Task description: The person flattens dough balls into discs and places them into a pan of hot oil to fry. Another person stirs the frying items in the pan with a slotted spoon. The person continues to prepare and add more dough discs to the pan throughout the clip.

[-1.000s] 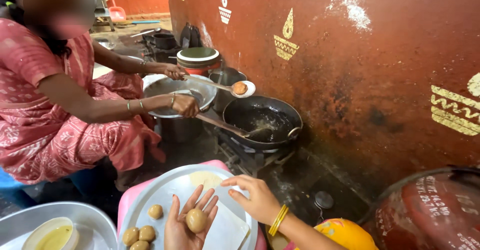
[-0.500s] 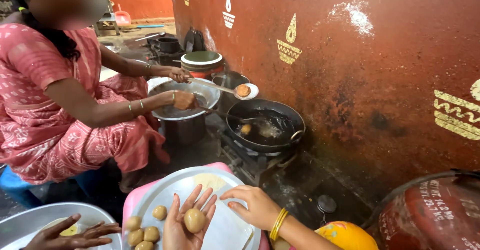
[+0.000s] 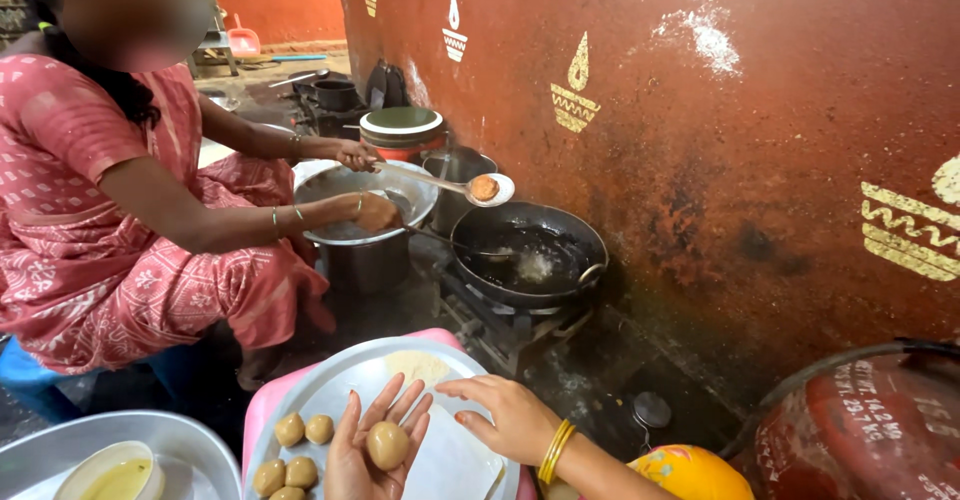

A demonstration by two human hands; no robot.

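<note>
**Dough ball on an open palm, frying under way beside it**

Head view. The person's left hand lies palm up over a round steel tray, fingers spread wide, and a smooth tan dough ball sits in the hollow of the palm. The grip is fully open; nothing pins the ball, which only rests there. The right hand, yellow bangles at the wrist, lies just beside it with fingers loosely stretched towards the left, its grip open too and holding nothing. Its fingertips sit over a white sheet on the tray.

To my eye the step in hand is shaping. One ball is finished or nearly so on the palm, and four more shaped balls lie grouped at the tray's near left. A pale patch of flour lies at the tray's far side. Since the ball lies loose, any move with it calls for a level palm or for fingers closed gently round it, as soft dough would dent under a hard squeeze.

Beyond the tray, a co-worker in pink sits by a dark frying pan on a burner. One of that person's hands holds a ladle with a browned ball above the pan. The other rests at the rim of a steel pot.

At the near left, a small bowl of yellow liquid stands on a second tray. A red gas cylinder stands at the right against the red wall.
</note>
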